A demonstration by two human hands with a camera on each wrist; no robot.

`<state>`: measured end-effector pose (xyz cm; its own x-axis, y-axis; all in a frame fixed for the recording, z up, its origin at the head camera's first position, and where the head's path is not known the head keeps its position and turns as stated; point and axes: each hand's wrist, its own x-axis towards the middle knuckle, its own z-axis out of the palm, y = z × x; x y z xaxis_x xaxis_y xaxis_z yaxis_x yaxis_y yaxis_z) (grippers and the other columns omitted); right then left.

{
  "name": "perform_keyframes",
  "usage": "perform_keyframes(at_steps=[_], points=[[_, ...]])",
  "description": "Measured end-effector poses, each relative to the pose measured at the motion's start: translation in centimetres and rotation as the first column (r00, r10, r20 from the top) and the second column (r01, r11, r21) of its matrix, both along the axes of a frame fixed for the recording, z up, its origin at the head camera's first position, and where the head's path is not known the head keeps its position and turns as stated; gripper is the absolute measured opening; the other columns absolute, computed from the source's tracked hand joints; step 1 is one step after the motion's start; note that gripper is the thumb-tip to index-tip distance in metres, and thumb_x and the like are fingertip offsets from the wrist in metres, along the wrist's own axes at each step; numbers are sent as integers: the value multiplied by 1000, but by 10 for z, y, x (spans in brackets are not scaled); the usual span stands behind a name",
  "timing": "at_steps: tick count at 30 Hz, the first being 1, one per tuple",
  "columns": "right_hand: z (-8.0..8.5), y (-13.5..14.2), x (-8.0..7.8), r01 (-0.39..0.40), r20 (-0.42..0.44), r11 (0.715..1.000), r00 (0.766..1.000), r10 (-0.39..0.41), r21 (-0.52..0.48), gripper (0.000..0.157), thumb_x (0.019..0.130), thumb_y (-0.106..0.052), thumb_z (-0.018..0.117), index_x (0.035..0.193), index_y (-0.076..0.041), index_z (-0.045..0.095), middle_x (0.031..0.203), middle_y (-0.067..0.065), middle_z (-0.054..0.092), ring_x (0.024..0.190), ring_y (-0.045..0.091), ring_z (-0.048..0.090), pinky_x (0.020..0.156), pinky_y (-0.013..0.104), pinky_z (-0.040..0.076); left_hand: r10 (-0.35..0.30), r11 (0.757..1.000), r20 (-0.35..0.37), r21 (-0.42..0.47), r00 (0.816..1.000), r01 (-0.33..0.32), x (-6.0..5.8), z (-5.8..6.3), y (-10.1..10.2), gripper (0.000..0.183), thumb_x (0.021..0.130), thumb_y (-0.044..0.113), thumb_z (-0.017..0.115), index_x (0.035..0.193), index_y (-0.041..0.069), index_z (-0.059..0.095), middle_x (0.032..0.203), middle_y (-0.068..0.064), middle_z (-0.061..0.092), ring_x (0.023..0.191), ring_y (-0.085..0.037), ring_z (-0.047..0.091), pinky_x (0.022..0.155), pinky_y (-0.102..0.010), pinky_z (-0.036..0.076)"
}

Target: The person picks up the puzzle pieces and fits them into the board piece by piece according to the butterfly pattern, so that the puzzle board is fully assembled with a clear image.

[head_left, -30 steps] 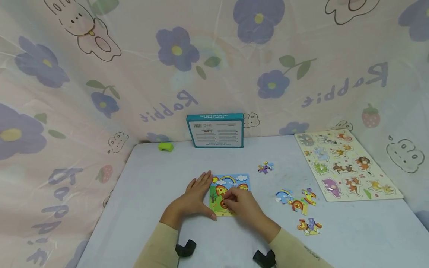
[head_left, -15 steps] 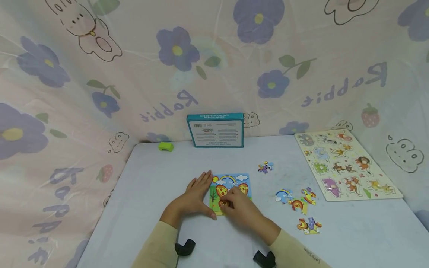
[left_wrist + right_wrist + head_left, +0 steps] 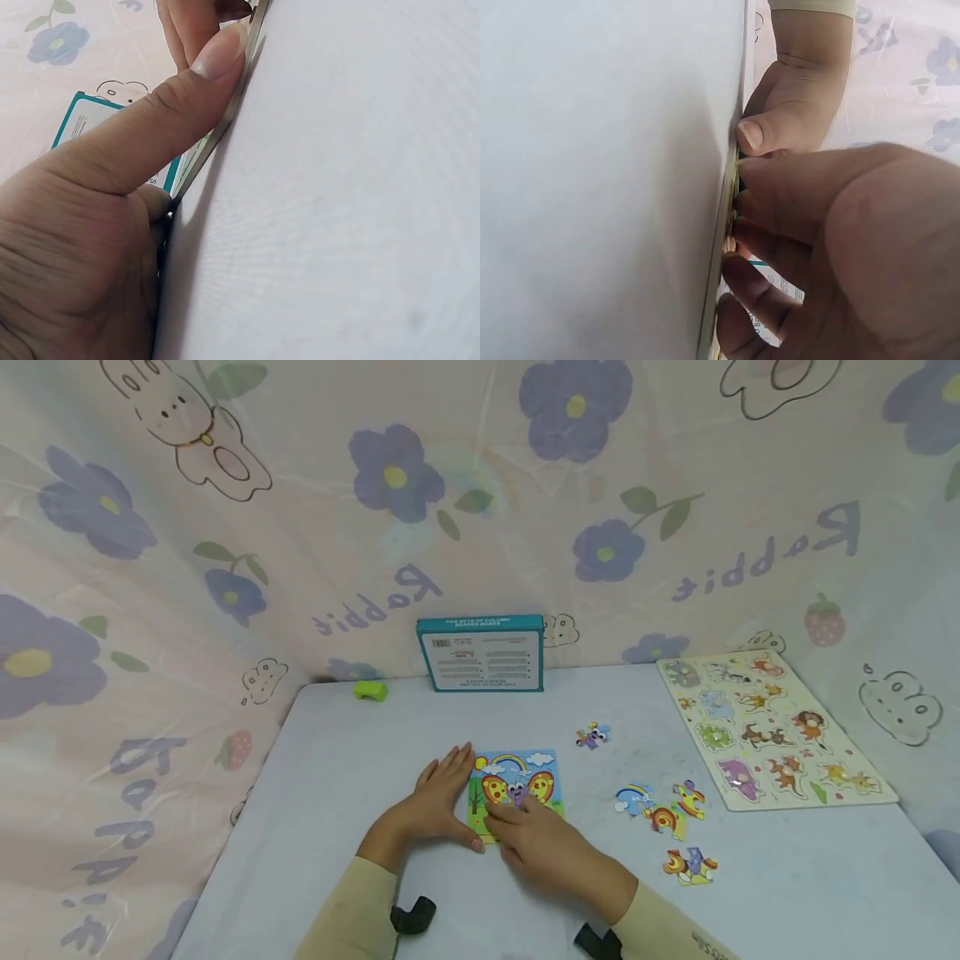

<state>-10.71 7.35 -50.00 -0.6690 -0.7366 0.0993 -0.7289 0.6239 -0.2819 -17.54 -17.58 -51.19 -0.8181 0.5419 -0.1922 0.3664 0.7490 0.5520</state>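
Note:
A small square picture puzzle (image 3: pixel 540 762) with a butterfly, rainbow and sun lies flat on the table, its lower middle hidden by the right hand. Along its left side my left hand (image 3: pixel 431 810) rests with fingers stretched out, thumb at the near left corner. In the left wrist view that thumb (image 3: pixel 202 82) presses on the board's thin edge. My right hand (image 3: pixel 543 843) lies over the near part of the puzzle, fingertips touching its face. The right wrist view shows its fingers (image 3: pixel 769 292) spread against the board's surface.
Several loose puzzle pieces (image 3: pixel 666 820) lie to the right, one more piece (image 3: pixel 592 736) beyond the board. A larger animal puzzle board (image 3: pixel 772 735) sits far right. At the back stand a teal box (image 3: pixel 482 656) and a green block (image 3: pixel 371 690). A patterned curtain (image 3: pixel 480 552) encloses the table.
The right hand's bunched fingers have opened out and moved slightly down and left over the puzzle, uncovering the butterfly's purple face. The left hand has stayed put.

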Motion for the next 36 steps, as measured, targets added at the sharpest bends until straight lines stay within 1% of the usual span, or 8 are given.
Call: perform_keyframes(at_steps=[5,9,16,19,23,28,33,36], points=[[-1,3,1,62,165,995,985,-50,-72,49,104,-21,76,151,-10,67,160,6,56,128,27,57,107,42,50,4,1000,7,5,1000,-4,0,-2,-1,148,67,62,100,175,6,17,182,-5,5,166,-25,-5,130,-53,-5],[-1,11,3,96,282,981,958,-45,-168,52,105,-22,76,154,-9,63,163,9,53,147,33,50,119,53,42,0,1000,-3,-2,1000,0,-1,-5,-3,149,66,63,100,175,6,16,182,-4,4,166,-24,-5,130,-53,-5],[2,34,10,189,428,930,903,-38,-316,58,108,-37,71,160,-14,57,165,8,50,154,33,42,120,61,38,-2,1000,-15,2,1000,2,-1,-8,-4,150,66,64,100,175,6,15,182,-4,3,166,-24,-5,130,-54,-4],[1,45,12,225,457,903,889,-37,-366,62,108,-44,70,161,-16,55,162,3,53,150,30,47,118,60,41,4,1000,-11,2,1000,-4,0,-8,-3,150,65,64,100,175,8,15,182,-2,2,166,-22,-6,130,-52,-5],[-1,59,12,255,469,856,883,-17,-450,59,109,-44,69,158,-16,56,155,2,58,138,28,58,110,55,51,13,1000,-7,1,1000,-13,0,-8,-3,151,64,62,102,175,8,16,182,-1,2,166,-21,-6,130,-51,-5],[-2,79,10,300,468,780,884,-11,-549,49,110,-24,69,155,-7,58,150,14,62,126,35,65,101,47,57,17,1000,0,15,1000,-17,0,-7,-2,150,64,60,103,175,7,16,182,-2,3,166,-21,-5,130,-51,-5],[0,104,7,323,460,695,888,13,-643,48,110,-7,60,158,-7,54,149,20,62,124,37,66,100,37,56,15,1000,1,6,1000,-15,1,-5,0,150,65,62,102,175,7,16,182,-3,4,166,-22,-5,130,-51,-5],[2,120,4,329,479,637,875,72,-697,49,113,-5,51,161,-4,48,150,25,58,129,38,62,104,35,54,15,1000,-4,1,1000,-15,1,-4,0,150,65,61,102,175,6,16,182,-4,4,166,-24,-5,130,-52,-4]])
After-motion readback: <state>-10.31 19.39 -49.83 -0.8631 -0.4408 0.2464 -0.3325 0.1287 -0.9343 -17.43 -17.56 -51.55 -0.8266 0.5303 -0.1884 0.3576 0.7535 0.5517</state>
